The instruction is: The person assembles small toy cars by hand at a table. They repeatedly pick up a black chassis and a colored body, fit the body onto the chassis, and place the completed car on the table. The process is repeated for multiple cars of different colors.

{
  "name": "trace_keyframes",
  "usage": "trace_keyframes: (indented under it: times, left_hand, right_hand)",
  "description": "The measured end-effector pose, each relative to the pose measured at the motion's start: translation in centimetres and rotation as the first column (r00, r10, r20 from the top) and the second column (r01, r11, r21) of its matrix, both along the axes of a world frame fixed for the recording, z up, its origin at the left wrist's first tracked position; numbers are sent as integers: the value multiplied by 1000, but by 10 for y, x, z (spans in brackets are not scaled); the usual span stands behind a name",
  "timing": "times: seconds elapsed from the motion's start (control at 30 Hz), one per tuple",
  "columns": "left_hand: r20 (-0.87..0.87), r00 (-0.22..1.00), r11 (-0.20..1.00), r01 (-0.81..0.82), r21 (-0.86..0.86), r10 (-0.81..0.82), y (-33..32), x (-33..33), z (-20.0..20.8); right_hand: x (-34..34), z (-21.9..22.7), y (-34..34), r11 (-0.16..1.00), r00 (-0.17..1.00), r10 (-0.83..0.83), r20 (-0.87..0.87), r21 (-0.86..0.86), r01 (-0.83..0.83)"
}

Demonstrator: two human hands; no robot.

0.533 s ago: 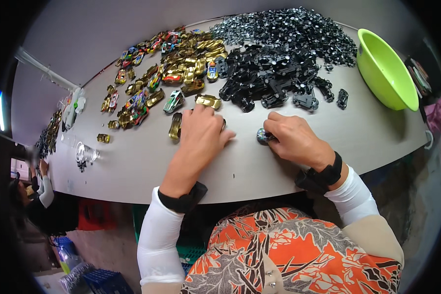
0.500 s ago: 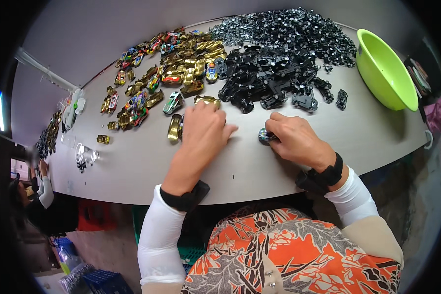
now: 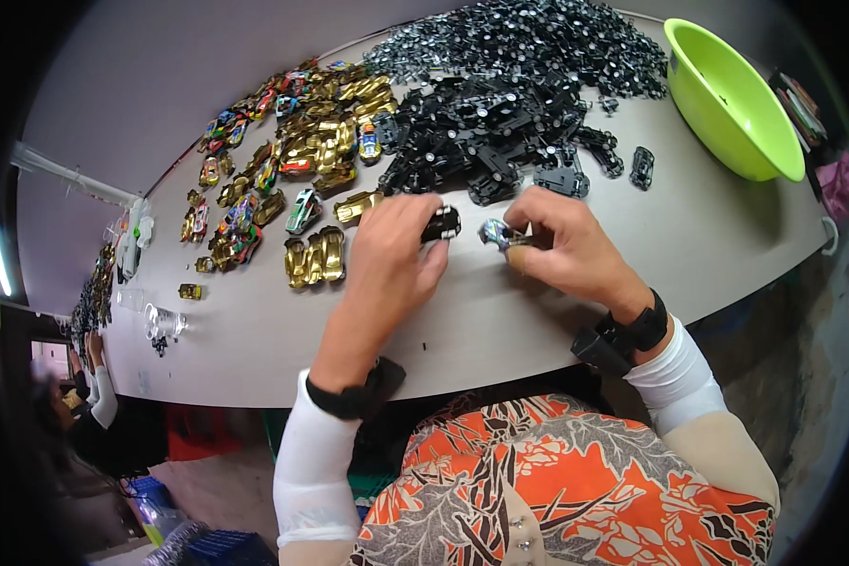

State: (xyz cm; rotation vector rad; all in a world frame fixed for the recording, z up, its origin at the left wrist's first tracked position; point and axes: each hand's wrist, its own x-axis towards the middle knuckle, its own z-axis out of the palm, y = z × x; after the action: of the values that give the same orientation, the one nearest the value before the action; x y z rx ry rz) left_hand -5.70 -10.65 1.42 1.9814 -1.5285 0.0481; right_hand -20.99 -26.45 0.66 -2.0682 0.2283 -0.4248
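Observation:
My left hand is closed on a black toy car chassis, which sticks out past the fingertips with pale wheel spots showing. Just across from it, my right hand pinches a small blue and silver patterned toy car body between thumb and fingers. The two pieces are close but apart. Several gold car bodies lie side by side to the left of my left hand. Beyond both hands spreads a heap of black chassis.
Gold and coloured car bodies are piled at the far left, beside a white and green toy car. Small wheel parts form a heap at the back. A lime-green basin stands right. A clear cup lies left; another person's hand is beyond.
My left hand has come rightward from the gold bodies and now shows a black chassis in its fingers. My right hand has turned, exposing more of the patterned car body. The view has shifted slightly.

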Motion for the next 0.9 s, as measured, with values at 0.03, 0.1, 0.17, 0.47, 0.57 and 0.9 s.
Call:
trace_keyframes:
  times: [0.03, 0.1, 0.17, 0.47, 0.57, 0.9]
  left_hand:
    - [-111, 994, 1000, -20, 10, 21, 7, -7, 2]
    - [-254, 967, 998, -5, -63, -11, 13, -19, -1]
    - [-291, 953, 988, 44, -148, -86, 17, -25, -6]
    - [-968, 172, 951, -222, -216, -180, 27, -49, -6]
    - [-968, 9, 920, -308, -243, -253, 33, -51, -16]
    - [-921, -144, 899, -314, -304, -362, 47, -55, -24]
  right_hand:
    - [-1, 8, 1, 990, 1000, -11, -14, 138, 12]
    - [-4, 11, 1, 892, 998, 62, -33, 450, -40]
    - [-2, 8, 5, 760, 991, 112, 76, 635, -134]
    - [-4, 4, 23, 693, 974, 225, -22, 706, -144]
    - [-6, 5, 27, 668, 973, 232, -4, 727, -156]
    - [-13, 6, 46, 655, 981, 84, 176, 732, -187]
